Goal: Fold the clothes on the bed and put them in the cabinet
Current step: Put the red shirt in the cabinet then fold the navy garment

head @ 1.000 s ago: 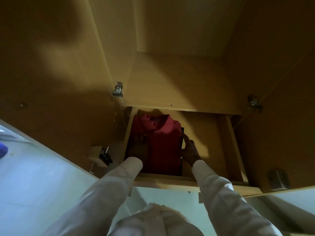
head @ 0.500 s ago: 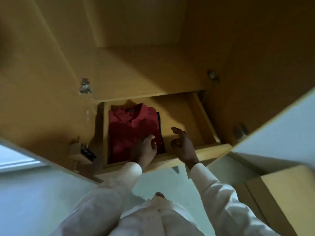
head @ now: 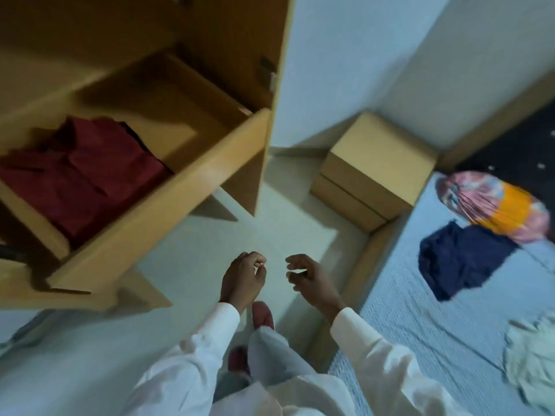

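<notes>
Drawer (head: 168,205) juts near left hand (head: 243,279), bed edge (head: 371,253) near right hand (head: 312,280), floor (head: 270,223) between.

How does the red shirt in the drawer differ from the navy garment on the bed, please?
The red shirt is folded flat; the navy garment lies rumpled and unfolded. The red shirt sits inside the open cabinet drawer, while the navy garment is out on the bed. Both are clothes, and nothing is touching either.
</notes>
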